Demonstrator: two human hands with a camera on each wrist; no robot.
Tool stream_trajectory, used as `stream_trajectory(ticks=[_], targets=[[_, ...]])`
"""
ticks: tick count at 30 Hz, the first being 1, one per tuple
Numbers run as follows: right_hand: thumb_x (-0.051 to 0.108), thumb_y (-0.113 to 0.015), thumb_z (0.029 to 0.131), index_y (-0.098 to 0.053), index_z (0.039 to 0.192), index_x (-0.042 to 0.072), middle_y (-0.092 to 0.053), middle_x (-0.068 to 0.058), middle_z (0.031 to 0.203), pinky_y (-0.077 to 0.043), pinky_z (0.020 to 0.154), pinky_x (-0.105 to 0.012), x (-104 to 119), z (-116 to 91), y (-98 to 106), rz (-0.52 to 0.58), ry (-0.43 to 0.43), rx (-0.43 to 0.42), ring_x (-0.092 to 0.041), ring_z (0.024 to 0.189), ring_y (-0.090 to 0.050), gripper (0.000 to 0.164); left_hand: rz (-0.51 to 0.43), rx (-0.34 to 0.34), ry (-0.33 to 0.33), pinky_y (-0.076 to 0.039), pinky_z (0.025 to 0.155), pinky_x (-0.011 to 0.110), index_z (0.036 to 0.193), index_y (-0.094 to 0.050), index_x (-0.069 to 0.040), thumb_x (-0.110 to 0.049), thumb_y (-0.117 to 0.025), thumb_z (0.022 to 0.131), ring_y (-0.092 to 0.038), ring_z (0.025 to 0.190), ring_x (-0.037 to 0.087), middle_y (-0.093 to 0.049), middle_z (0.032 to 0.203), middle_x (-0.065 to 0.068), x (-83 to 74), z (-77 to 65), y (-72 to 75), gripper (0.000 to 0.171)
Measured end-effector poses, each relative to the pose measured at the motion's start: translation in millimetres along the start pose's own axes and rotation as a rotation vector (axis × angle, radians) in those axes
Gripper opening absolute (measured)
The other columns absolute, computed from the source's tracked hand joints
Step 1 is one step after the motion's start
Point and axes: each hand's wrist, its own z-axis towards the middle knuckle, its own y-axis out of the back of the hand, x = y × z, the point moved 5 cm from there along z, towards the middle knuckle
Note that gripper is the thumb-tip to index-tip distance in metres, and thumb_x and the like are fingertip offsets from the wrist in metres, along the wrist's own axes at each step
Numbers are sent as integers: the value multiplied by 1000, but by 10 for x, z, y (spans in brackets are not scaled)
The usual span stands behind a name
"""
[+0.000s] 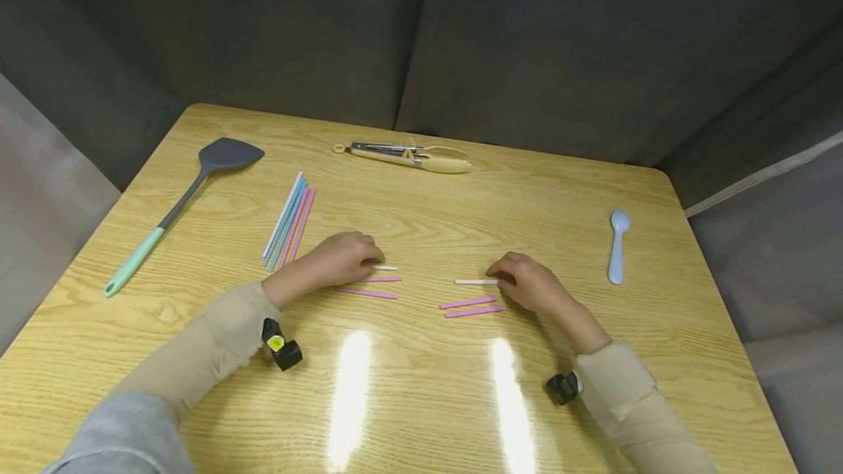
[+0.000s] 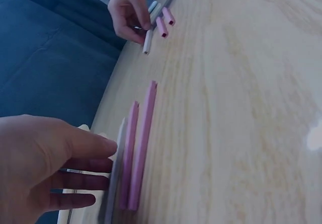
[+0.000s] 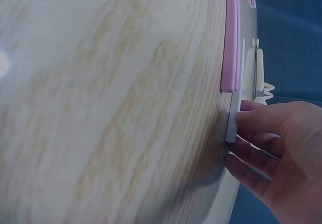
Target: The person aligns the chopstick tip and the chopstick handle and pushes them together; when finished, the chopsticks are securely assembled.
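Note:
In the head view, my left hand (image 1: pixel 349 258) is at a thin white straw (image 1: pixel 386 268), above two pink straws (image 1: pixel 372 295). The left wrist view shows the left hand (image 2: pixel 55 158) with extended fingers beside that white straw (image 2: pixel 116 168); whether a fingertip touches it is hard to tell. My right hand (image 1: pixel 529 282) pinches the right end of another white straw (image 1: pixel 476 281), which lies along the table. The right wrist view shows the right thumb against this straw (image 3: pixel 235 118), the fingers partly hidden behind. Two more pink straws (image 1: pixel 470 311) lie just below it.
Longer white, blue and pink straws (image 1: pixel 287 222) lie fanned at left. Beyond them is a spatula (image 1: pixel 227 155) with a mint handle. Yellow tongs (image 1: pixel 411 157) lie near the table's back edge, and a light blue spoon (image 1: pixel 616 247) at right. Dark curtains (image 1: pixel 421 35) hang behind.

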Motion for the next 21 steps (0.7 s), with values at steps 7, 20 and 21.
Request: stream_trajectory(ticks=[7,20,21], targets=[[-2,-62,80,-64,98,2,-57,-4,83,-45,60,-27,-2,27,-13,-16,-25,5,-14,71,-52,19,106,-16,-35,-50,72,28,86,-69,-8,-9,-65,81,-59,77,17,-62,83,2,-36,24,-40,7],[10,-69,77,-64,92,5,-58,-3,86,-47,64,-31,111,198,-55,-63,18,7,-16,75,-55,17,150,-41,-11,-48,62,27,79,-66,-9,-9,-60,85,-57,66,14,-57,72,1,-26,65,-62,8],[10,-69,77,-64,91,6,-57,-3,85,-47,64,-31,115,207,-59,-67,14,7,-16,74,-55,16,142,-43,-7,-48,61,27,80,-66,-9,-9,-60,84,-56,66,14,-57,72,1,-22,63,-61,8]])
